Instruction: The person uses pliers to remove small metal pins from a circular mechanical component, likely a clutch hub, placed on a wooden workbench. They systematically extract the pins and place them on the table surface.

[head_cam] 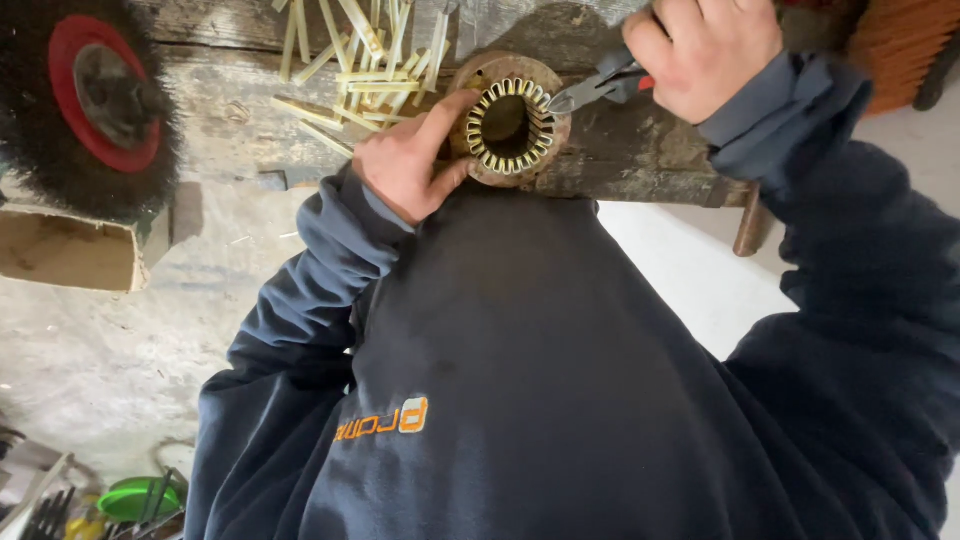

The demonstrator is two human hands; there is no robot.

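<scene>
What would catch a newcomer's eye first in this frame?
At top centre, a rusty motor stator with pale slot liners sits on a worn wooden bench. The left hand steadies it while the right hand brings pliers to its rim. Loose yellowish strips lie behind.

Rusty metal ring [508, 120] on rough, worn wooden bench [620, 150]; steel pliers [600, 85].

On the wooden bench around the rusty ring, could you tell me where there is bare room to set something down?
Bare wood shows on the bench between the wire brush wheel and the pale strips, and beyond the ring under the pliers. It is crowded at the ring itself, where the left hand rests, the strips pile up, and the right hand grips the pliers.
</scene>
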